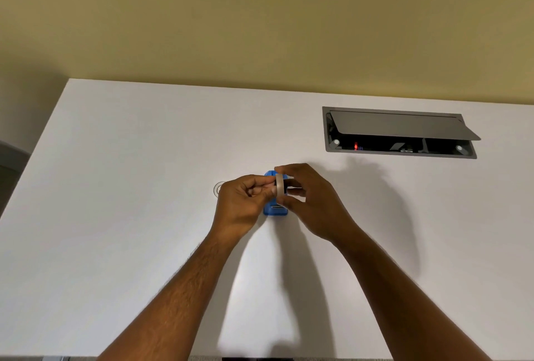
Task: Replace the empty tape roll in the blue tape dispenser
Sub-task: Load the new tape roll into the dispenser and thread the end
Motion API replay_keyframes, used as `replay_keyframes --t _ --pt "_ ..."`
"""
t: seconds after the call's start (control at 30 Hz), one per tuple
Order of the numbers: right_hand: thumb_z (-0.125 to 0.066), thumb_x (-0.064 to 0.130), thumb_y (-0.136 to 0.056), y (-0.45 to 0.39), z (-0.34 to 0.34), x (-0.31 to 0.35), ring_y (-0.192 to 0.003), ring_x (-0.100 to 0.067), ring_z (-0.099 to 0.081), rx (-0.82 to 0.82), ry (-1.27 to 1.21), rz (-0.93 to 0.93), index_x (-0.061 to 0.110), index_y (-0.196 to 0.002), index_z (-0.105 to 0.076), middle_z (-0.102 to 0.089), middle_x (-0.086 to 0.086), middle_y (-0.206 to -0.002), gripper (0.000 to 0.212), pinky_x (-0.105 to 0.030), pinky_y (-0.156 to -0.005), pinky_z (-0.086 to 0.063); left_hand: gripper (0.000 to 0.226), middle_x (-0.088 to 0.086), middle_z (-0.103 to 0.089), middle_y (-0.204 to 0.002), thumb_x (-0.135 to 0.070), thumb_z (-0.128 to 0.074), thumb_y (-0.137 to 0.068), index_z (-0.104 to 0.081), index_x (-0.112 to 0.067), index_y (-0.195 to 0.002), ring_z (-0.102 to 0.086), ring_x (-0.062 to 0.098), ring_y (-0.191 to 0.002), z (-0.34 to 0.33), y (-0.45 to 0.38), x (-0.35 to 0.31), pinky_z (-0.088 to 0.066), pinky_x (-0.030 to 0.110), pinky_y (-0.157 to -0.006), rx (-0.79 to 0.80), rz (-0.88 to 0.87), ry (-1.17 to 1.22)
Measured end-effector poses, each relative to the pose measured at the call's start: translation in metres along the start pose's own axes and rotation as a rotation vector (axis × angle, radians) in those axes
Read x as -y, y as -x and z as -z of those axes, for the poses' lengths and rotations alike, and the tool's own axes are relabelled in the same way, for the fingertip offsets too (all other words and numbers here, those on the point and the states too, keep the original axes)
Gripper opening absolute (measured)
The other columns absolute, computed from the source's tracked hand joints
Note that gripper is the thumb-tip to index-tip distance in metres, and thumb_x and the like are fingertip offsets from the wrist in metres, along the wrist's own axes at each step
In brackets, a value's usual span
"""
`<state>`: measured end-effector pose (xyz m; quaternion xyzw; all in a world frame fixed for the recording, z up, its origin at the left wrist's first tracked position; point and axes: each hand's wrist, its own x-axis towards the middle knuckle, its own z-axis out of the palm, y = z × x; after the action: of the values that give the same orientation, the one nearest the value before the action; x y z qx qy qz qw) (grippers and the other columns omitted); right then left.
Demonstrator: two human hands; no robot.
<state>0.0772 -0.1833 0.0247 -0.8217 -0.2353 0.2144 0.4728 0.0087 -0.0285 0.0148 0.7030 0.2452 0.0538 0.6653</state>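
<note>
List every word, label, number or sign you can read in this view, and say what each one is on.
No text can be read.
Cable box recessed in the white desk: a small white label inside it, too blurred to read; a red indicator light, no characters.
Blue tape dispenser: no legible marking.
Tape roll held between the left hand and right hand: no print visible.

Left hand (pixel 242 201) and right hand (pixel 310 201) meet, fingers pinched.
</note>
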Motion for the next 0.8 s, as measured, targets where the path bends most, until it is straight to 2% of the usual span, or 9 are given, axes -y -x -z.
replay_keyframes --t 0.2,0.27,0.37,0.47,0.57,0.63,0.7,0.8 --pt "-0.075 0.019 -0.087 -0.014 -0.002 -0.007 -0.109 0.0 -0.058 0.006 0.103 -0.031 0.031 -0.13 -0.057 -0.059 0.019 -0.121 0.048 -0.016 -0.096 -0.044 0.02 0.001 -0.079 -0.099 -0.011 -0.075 -0.086 -0.077 -0.011 -0.106 -0.074 0.008 -0.09 0.002 -0.011 0.007 -0.057 0.017 -0.081 -0.01 -0.003 -0.056" --pt "-0.072 0.022 -0.09 -0.018 -0.003 -0.01 -0.11 0.002 -0.053 -0.008 0.132 -0.062 0.03 -0.133 -0.055 -0.059 0.017 -0.125 0.047 -0.015 -0.096 -0.039 0.017 -0.001 -0.079 -0.098 -0.012 -0.072 -0.088 -0.078 -0.014 -0.104 -0.074 0.009 -0.091 0.003 -0.016 0.011 -0.058 0.021 -0.084 -0.032 0.007 -0.065" --pt "-0.066 0.024 -0.094 -0.024 -0.005 -0.015 -0.119 -0.007 -0.053 0.002 0.198 -0.093 0.03 -0.138 -0.05 -0.058 0.009 -0.137 0.047 -0.02 -0.1 -0.038 0.016 -0.006 -0.078 -0.097 -0.013 -0.071 -0.09 -0.078 -0.017 -0.104 -0.073 0.007 -0.091 0.005 -0.022 0.018 -0.058 0.023 -0.085 -0.087 0.019 -0.13" --pt "-0.062 0.025 -0.096 -0.028 -0.007 -0.019 -0.122 -0.013 -0.052 0.016 0.263 -0.106 0.027 -0.138 -0.05 -0.058 0.006 -0.137 0.043 -0.02 -0.097 -0.035 0.017 -0.007 -0.077 -0.101 -0.016 -0.07 -0.091 -0.077 -0.018 -0.106 -0.071 0.005 -0.094 0.005 -0.026 0.025 -0.056 0.019 -0.086 -0.106 -0.002 -0.209" --pt "-0.061 0.026 -0.097 -0.032 -0.011 -0.023 -0.113 -0.01 -0.051 0.027 0.28 -0.12 0.027 -0.136 -0.051 -0.06 0.004 -0.133 0.04 -0.011 -0.086 -0.033 0.02 -0.004 -0.075 -0.107 -0.017 -0.069 -0.091 -0.075 -0.017 -0.11 -0.069 0.005 -0.097 0.001 -0.028 0.029 -0.053 0.012 -0.083 -0.094 0.006 -0.234" --pt "-0.062 0.026 -0.096 -0.032 -0.015 -0.026 -0.107 -0.004 -0.046 0.021 0.282 -0.121 0.026 -0.135 -0.053 -0.061 0.003 -0.129 0.039 -0.005 -0.08 -0.031 0.022 -0.002 -0.073 -0.108 -0.016 -0.069 -0.09 -0.073 -0.017 -0.111 -0.068 0.008 -0.098 -0.002 -0.028 0.029 -0.054 0.018 -0.085 -0.086 0.014 -0.241" --pt "-0.063 0.024 -0.096 -0.032 -0.018 -0.029 -0.107 -0.002 -0.043 0.005 0.282 -0.116 0.025 -0.133 -0.055 -0.061 0.005 -0.126 0.038 -0.005 -0.081 -0.029 0.022 -0.002 -0.071 -0.109 -0.014 -0.071 -0.088 -0.072 -0.022 -0.108 -0.067 0.006 -0.096 -0.005 -0.028 0.028 -0.054 0.025 -0.087 -0.081 0.02 -0.221" --pt "-0.062 0.022 -0.096 -0.033 -0.02 -0.03 -0.107 -0.003 -0.044 -0.009 0.265 -0.108 0.024 -0.128 -0.059 -0.062 0.006 -0.123 0.033 -0.004 -0.081 -0.03 0.028 -0.002 -0.069 -0.109 -0.018 -0.073 -0.087 -0.064 -0.04 -0.101 -0.066 0.012 -0.099 -0.008 -0.028 0.026 -0.053 0.032 -0.091 -0.073 0.02 -0.213"
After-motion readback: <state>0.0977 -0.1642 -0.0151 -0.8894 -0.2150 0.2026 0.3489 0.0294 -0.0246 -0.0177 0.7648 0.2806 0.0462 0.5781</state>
